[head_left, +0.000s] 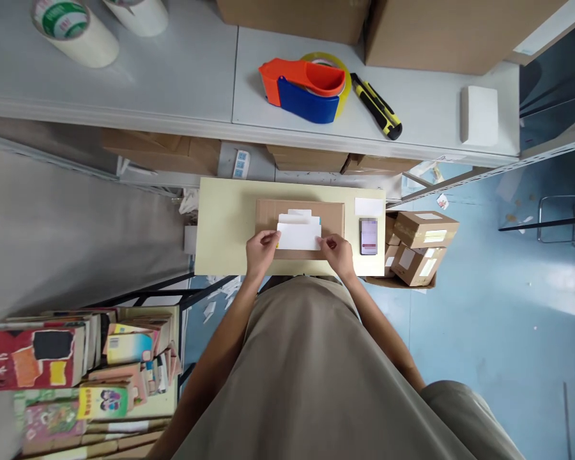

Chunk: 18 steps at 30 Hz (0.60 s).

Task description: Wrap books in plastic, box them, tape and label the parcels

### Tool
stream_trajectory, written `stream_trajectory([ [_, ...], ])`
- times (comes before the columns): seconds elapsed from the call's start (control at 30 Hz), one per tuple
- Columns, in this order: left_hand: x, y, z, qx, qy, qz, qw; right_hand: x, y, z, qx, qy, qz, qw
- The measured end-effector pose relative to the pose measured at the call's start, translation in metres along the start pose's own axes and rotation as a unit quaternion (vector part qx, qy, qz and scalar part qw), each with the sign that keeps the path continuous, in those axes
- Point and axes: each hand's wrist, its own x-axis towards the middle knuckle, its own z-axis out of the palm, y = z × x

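Observation:
A flat cardboard box (333,220) lies on a pale yellow table (225,223) in front of me. Over it I hold a white card-like sheet (298,237) by its two sides. My left hand (261,250) pinches the left edge, where a bit of yellow shows. My right hand (336,252) pinches the right edge. Behind the sheet are more white pieces (299,213), overlapping, with a sliver of blue at their right; what they are I cannot make out. To the right of the box lie a phone (368,236) with its screen lit and a white slip (368,206).
On the grey shelf (172,83) ahead sit an orange and blue tape dispenser (306,89), a yellow-black utility knife (377,107) and tape rolls (84,38). Taped boxes (424,230) stand at the right beyond the table. Books (110,358) fill a rack at lower left.

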Motion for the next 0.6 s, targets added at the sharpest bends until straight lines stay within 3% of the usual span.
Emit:
stream_trajectory([
  [0.23, 0.026, 0.007, 0.01, 0.148, 0.023, 0.061, 0.987, 0.03, -0.014, 0.019, -0.188, 0.015, 0.016, 0.982],
  [0.6, 0.025, 0.012, 0.015, 0.228, 0.015, 0.053, 0.972, 0.034, -0.012, 0.021, -0.232, 0.014, 0.021, 0.972],
])
